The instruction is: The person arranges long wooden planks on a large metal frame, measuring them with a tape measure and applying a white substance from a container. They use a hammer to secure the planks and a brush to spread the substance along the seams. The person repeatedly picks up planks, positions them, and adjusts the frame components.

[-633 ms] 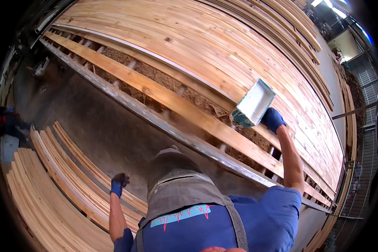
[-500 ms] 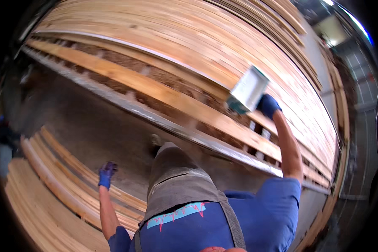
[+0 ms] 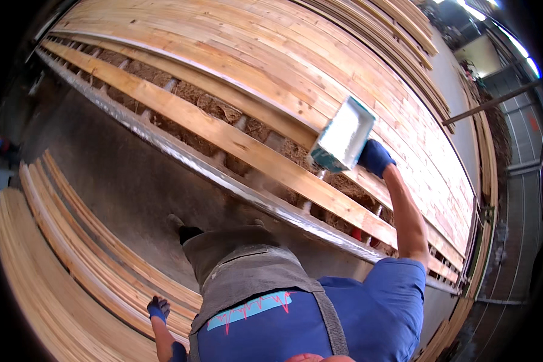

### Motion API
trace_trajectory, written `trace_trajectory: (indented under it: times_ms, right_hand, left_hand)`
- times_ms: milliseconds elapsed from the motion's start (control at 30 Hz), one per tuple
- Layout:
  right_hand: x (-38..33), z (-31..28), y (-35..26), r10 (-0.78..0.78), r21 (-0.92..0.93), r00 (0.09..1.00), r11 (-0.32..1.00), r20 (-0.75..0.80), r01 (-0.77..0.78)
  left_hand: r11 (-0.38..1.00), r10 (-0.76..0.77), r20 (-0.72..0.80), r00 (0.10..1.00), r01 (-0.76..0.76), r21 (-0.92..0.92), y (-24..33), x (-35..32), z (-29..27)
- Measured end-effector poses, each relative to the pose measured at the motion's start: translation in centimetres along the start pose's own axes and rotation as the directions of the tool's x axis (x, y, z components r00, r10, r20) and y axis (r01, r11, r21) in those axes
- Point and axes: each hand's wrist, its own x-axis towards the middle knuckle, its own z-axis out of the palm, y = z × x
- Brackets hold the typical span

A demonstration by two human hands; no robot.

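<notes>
My right hand (image 3: 377,158), in a dark blue glove, grips the side of an open rectangular teal box (image 3: 326,158) with a white coating or white contents inside. I hold this box tilted above the near edge of a wide panel of joined wooden strips (image 3: 235,42). Down at the lower left, my left hand (image 3: 158,309) hangs with its gloved fingers apart and nothing in them. It is nearest to a stack of long wooden boards (image 3: 111,256), though I cannot tell whether it touches them.
A loose plank (image 3: 235,142) runs along the near side of the panel, over metal bars and sawdust-like debris. A whitish metal rail (image 3: 181,145) edges the bench. More boards (image 3: 374,51) lie beyond the panel, and a concrete floor (image 3: 120,163) lies between bench and stack.
My right hand and the box have shifted slightly left. My left hand has dropped lower in view. My legs have moved leftward, and the whole view has shifted a little.
</notes>
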Motion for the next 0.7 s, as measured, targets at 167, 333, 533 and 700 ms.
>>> trace_trajectory:
  times_ms: [167, 333, 533, 700]
  right_hand:
    - [-9.9, 3.3, 12.1, 0.004, 0.073, 0.998, 0.997, -0.057, 0.0]
    - [-19.3, 7.4, 26.8, 0.143, 0.268, 0.99, 0.954, -0.004, -0.136]
    - [-28.1, 6.1, 33.9, 0.155, 0.182, 0.983, 0.968, 0.097, -0.17]
    - [-34.6, 10.9, 47.3, -0.02, 0.119, 0.999, 0.993, -0.027, 0.023]
  left_hand:
    - [0.952, 0.248, 0.181, 0.952, -0.274, 0.137, -4.4, -5.7, 14.5]
    - [0.739, 0.588, 0.534, 0.608, -0.672, -0.047, -6.8, -12.0, 24.1]
    - [0.769, 0.597, 0.266, 0.757, -0.635, 0.078, -22.9, -12.0, 25.7]
    - [0.961, 0.248, 0.277, 0.928, -0.271, 0.047, -45.3, -11.2, 21.1]
